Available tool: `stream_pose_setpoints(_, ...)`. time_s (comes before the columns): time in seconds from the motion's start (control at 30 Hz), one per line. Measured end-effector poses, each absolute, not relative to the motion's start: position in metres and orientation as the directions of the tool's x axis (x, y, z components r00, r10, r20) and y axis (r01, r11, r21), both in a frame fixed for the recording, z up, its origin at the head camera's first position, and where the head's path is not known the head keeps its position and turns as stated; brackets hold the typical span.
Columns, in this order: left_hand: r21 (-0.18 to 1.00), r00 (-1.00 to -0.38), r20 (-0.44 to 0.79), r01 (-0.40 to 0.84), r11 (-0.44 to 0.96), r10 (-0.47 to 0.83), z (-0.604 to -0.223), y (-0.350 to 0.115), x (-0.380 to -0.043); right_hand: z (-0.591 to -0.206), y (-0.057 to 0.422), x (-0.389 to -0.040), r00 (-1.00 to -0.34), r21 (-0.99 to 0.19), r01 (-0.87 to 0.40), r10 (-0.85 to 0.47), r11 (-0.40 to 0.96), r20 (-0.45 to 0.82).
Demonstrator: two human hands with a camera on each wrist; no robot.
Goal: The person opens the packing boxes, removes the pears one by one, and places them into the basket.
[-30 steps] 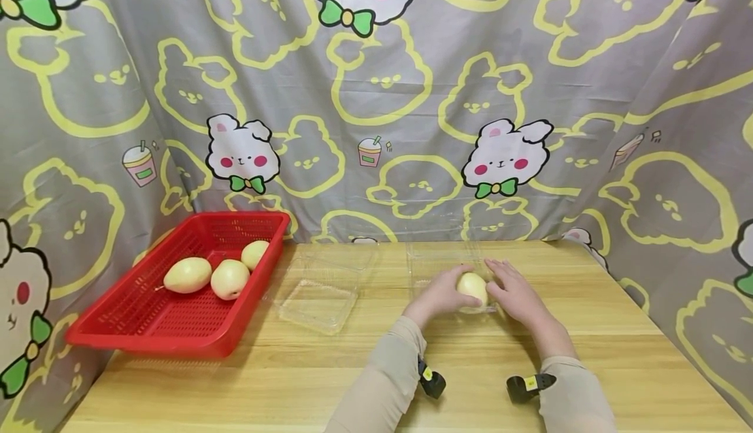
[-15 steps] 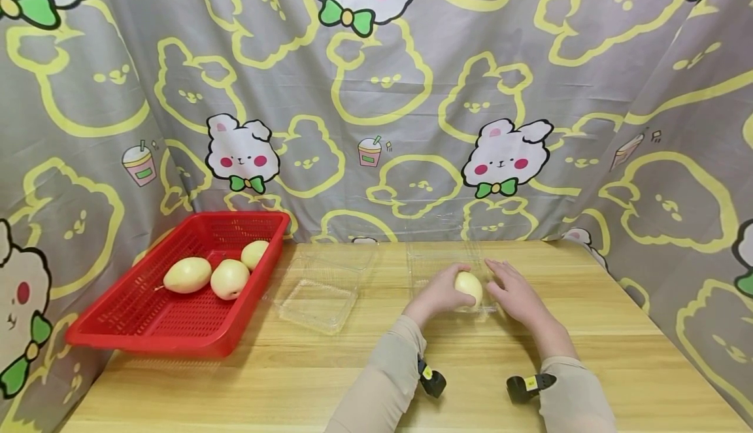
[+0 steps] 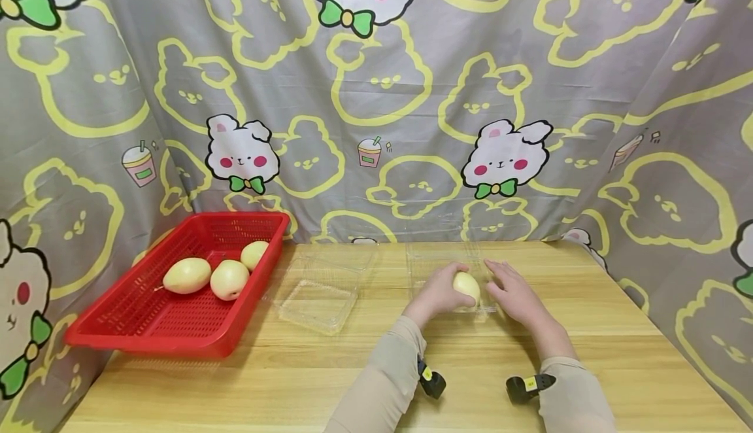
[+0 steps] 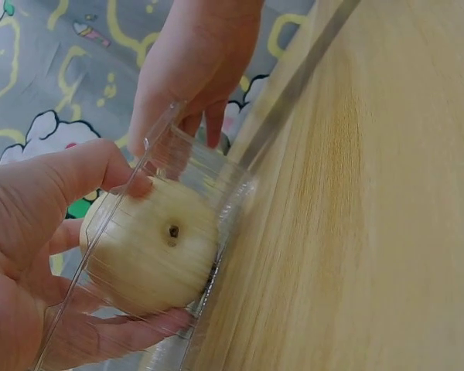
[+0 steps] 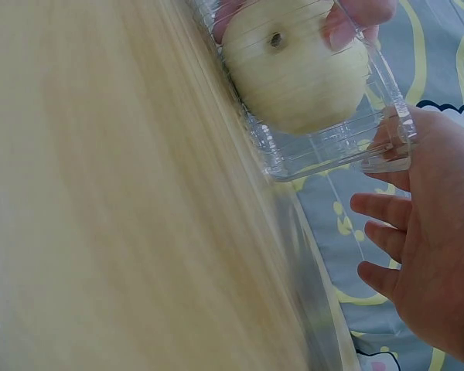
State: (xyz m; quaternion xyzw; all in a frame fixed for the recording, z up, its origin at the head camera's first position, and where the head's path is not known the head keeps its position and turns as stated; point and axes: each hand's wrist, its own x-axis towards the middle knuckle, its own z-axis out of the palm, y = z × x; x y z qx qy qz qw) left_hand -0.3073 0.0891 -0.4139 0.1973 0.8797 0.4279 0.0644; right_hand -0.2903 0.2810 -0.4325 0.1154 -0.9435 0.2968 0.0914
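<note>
A pale yellow pear (image 3: 467,287) sits inside the right-hand clear plastic container (image 3: 422,264), whose lid stands raised at the back. Around the pear my left hand (image 3: 438,293) curls its thumb and fingers; the left wrist view shows the pear (image 4: 151,251) behind the see-through wall, its dark dimpled end toward the camera. My right hand (image 3: 519,297) lies along the container's right side with fingers spread and fairly straight. In the right wrist view, a finger of the right hand (image 5: 441,239) is at the container's corner (image 5: 387,151); whether it presses there I cannot tell.
A red basket (image 3: 220,345) at the left holds a pear lying on its side (image 3: 188,275) and two more pears. Between the basket and my left hand stands a second clear container (image 3: 317,305), open. A patterned curtain (image 3: 376,191) closes off the table's back.
My left hand has shifted the pear slightly left and a little down inside the container, away from the right hand. The right hand has stayed nearly in place.
</note>
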Motion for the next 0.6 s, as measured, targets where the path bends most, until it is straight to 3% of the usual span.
stream_pose_setpoints(0.6,0.788,-0.919,0.140,0.328,0.521,0.368,-0.394,0.081,-0.306,-0.431,0.280,-0.289,-0.953,-0.527,-0.282,-0.168,0.802,0.254)
